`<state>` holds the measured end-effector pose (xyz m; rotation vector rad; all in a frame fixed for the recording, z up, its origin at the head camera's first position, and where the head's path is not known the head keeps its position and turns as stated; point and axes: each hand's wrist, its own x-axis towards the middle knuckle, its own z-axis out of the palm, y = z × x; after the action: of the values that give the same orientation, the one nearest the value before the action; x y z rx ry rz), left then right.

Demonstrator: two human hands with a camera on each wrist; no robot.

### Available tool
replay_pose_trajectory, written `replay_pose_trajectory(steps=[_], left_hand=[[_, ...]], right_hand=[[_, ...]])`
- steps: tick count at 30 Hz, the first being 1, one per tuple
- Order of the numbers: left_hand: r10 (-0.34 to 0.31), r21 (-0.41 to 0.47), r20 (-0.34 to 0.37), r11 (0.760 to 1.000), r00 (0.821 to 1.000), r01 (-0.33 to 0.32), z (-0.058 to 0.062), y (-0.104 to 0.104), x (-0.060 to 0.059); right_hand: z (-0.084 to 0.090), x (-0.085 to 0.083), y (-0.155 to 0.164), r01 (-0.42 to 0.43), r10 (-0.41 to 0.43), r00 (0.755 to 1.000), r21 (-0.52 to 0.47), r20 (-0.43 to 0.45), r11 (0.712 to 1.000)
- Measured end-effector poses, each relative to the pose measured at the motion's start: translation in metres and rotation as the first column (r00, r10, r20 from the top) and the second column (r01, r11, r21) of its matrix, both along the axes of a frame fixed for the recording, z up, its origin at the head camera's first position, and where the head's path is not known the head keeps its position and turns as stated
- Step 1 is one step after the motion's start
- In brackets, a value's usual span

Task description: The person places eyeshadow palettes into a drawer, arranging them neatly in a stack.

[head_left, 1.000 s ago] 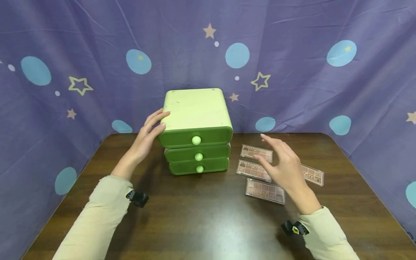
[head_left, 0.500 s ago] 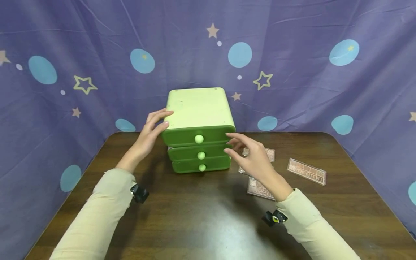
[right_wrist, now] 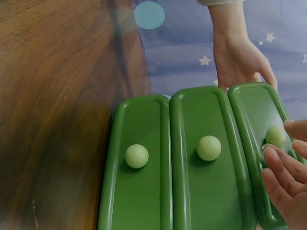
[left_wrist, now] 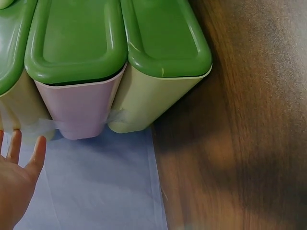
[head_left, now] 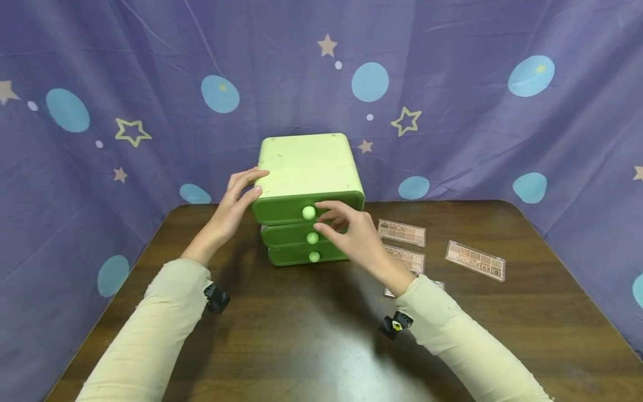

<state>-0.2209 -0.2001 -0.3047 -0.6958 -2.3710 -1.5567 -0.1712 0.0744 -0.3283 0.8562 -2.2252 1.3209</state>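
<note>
Reaching right hand (head_left: 351,237) seemingly touches top knob (right_wrist: 275,136).

i'm sitting at what looks like a staged recording corner, not a lived-in room. a purple cloth backdrop (head_left: 452,84) printed with blue dots and pale stars hangs behind and wraps round both sides of the table, hiding any walls or furniture. the dark wooden table (head_left: 311,335) with rounded corners carries only a few props: a small green three-drawer organizer (head_left: 306,195) and some clear eyeshadow palettes (head_left: 474,260) laid flat to the right of it. small black cameras (head_left: 217,297) are strapped at my wrists over cream sleeves (head_left: 150,335), which fits a set-up for filming hand work.
</note>
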Motion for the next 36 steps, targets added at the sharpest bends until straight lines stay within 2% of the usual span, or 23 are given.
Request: replay_pose_trajectory(steps=[7,14,18,24,29,36], left_hand=[[-0.003,-0.005,0.014,1.000,1.000,0.003,-0.001,0.002,-0.003],[0.024,-0.011,0.051,1.000,0.998,-0.023,0.000,-0.001,-0.002],[0.045,-0.005,0.067,0.999,0.997,-0.045,0.000,-0.003,0.000],[0.059,0.018,0.063,0.998,0.996,-0.061,-0.002,-0.003,0.000],[0.040,0.026,0.050,0.999,0.998,-0.041,-0.002,-0.001,-0.001],[0.034,0.029,0.041,0.999,0.999,-0.035,-0.003,0.000,0.000]], right_hand=[[0.001,-0.002,-0.009,0.005,-0.005,0.999,0.016,-0.032,1.000],[0.000,-0.005,-0.019,0.018,-0.016,0.998,-0.039,0.053,0.999],[-0.001,-0.005,-0.024,0.016,-0.013,0.998,-0.049,0.065,0.999],[-0.003,-0.004,-0.026,0.022,-0.018,0.999,-0.071,0.048,0.997],[-0.007,-0.004,-0.024,0.018,-0.019,1.000,-0.098,-0.006,0.995],[-0.008,0.010,-0.020,-0.002,-0.003,0.998,-0.083,-0.062,0.997]])
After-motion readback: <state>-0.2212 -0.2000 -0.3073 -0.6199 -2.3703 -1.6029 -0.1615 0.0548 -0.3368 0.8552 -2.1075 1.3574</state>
